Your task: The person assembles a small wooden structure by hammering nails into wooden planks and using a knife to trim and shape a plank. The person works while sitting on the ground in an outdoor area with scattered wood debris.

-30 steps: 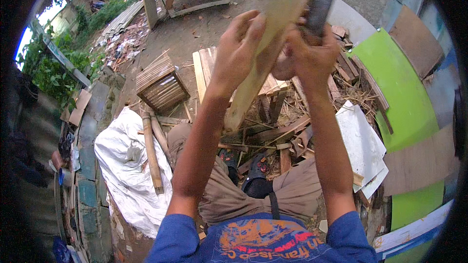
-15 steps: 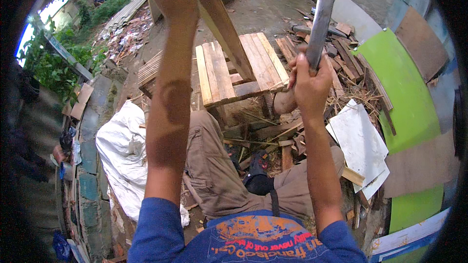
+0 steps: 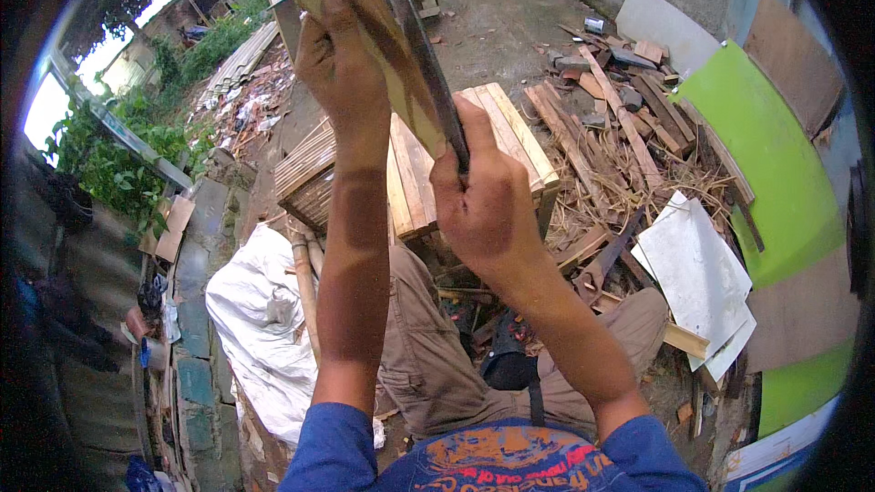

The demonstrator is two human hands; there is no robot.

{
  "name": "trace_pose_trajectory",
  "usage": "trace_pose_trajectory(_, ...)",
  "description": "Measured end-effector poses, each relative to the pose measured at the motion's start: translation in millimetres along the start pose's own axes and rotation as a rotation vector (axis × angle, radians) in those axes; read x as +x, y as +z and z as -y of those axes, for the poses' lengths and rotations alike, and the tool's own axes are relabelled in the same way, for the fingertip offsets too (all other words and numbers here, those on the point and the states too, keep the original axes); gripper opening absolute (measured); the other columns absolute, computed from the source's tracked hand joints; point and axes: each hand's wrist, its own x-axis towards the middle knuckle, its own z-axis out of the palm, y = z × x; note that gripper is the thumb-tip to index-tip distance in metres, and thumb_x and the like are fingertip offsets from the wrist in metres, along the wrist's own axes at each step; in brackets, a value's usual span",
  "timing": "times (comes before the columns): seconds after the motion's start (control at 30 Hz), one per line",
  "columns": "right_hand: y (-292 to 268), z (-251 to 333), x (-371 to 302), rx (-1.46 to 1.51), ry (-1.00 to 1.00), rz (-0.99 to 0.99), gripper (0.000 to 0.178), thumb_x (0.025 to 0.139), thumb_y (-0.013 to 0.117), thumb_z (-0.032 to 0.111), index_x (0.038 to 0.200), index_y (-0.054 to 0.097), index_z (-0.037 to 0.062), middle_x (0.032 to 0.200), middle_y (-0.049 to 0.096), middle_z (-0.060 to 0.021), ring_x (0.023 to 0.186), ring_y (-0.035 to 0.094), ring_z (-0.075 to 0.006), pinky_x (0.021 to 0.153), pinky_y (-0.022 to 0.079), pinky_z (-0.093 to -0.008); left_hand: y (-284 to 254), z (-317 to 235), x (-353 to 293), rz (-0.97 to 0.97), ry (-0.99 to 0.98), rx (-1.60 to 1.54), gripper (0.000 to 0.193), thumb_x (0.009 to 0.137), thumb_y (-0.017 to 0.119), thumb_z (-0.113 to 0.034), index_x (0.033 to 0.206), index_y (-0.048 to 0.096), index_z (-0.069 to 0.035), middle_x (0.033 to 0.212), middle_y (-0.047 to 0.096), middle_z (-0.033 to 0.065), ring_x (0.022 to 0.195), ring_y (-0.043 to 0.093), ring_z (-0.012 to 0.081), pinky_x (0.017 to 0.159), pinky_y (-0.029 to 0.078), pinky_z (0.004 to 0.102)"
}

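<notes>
My left hand (image 3: pixel 342 68) is closed around the edge of a wooden plank (image 3: pixel 378 32), its thumb on the broad face. The plank leans, its lower end by my right hand (image 3: pixel 488 196). That hand is closed on a machete (image 3: pixel 415 36), its long grey blade rising along the plank's right edge. Blade and plank look close together; whether they touch, I cannot tell. Below them stands a low slatted wooden bench (image 3: pixel 515 128), partly hidden by my hands and the plank.
Scrap wood and rubble (image 3: pixel 629 118) lie to the right, with white sheets (image 3: pixel 697 273) nearer me. A green panel (image 3: pixel 766 164) leans at the far right. On the left are a white sack (image 3: pixel 260 301), a bamboo pole (image 3: pixel 305 296) and another slatted wooden piece (image 3: pixel 310 173).
The machete has come down and left from its raised place to alongside the plank. My left hand and the plank have lowered in view, and the plank's end has come off the bench.
</notes>
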Motion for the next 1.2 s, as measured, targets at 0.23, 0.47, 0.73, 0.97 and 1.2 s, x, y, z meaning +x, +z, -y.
trace_pose_trajectory(0.23,4,-115,-109,-0.255,0.567,0.417,0.042,0.093,0.050,0.011,0.133,0.042,0.0007,0.080,0.064,-0.0312,0.080,0.063,-0.0517,0.069,0.049,-0.0599,-14,-21,1,-0.102,-0.077,0.015,0.038,0.103,0.056,-0.036,0.096,0.065,0.001,0.080,0.063,0.0007,0.070,0.055,0.0072,0.064,0.044,0.0230)
trace_pose_trajectory(0.47,-14,-172,-192,-0.375,0.755,0.548,0.037,0.092,0.053,0.014,0.127,0.046,0.0047,0.084,0.066,-0.0314,0.082,0.064,-0.0506,0.074,0.051,-0.0605,8,-7,0,-0.009,0.004,0.100,0.042,0.102,0.056,-0.038,0.096,0.063,0.003,0.077,0.066,0.0059,0.067,0.062,0.0121,0.061,0.054,0.0264)
trace_pose_trajectory(0.73,-19,-142,-155,-0.153,0.732,0.261,0.038,0.094,0.051,0.014,0.128,0.050,-0.0040,0.084,0.065,-0.0329,0.083,0.063,-0.0520,0.073,0.048,-0.0587,23,2,12,0.050,-0.059,-0.135,0.035,0.102,0.056,-0.029,0.102,0.064,0.005,0.083,0.071,0.0158,0.072,0.072,0.0214,0.060,0.059,0.0317)
trace_pose_trajectory(0.97,-3,-160,-175,-0.306,0.796,0.405,0.038,0.094,0.051,0.015,0.128,0.051,-0.0040,0.087,0.066,-0.0323,0.086,0.064,-0.0516,0.076,0.049,-0.0585,32,-3,8,0.028,0.041,0.100,0.027,0.102,0.056,-0.021,0.098,0.065,0.005,0.080,0.071,0.0125,0.071,0.072,0.0191,0.059,0.056,0.0304)
trace_pose_trajectory(1.2,-22,-105,-104,-0.174,0.566,0.131,0.036,0.095,0.051,0.014,0.127,0.051,-0.0035,0.088,0.067,-0.0290,0.080,0.066,-0.0475,0.071,0.052,-0.0543,28,5,5,0.066,-0.027,0.194,0.029,0.101,0.057,-0.026,0.101,0.066,0.002,0.083,0.072,0.0103,0.071,0.067,0.0149,0.062,0.054,0.0308)
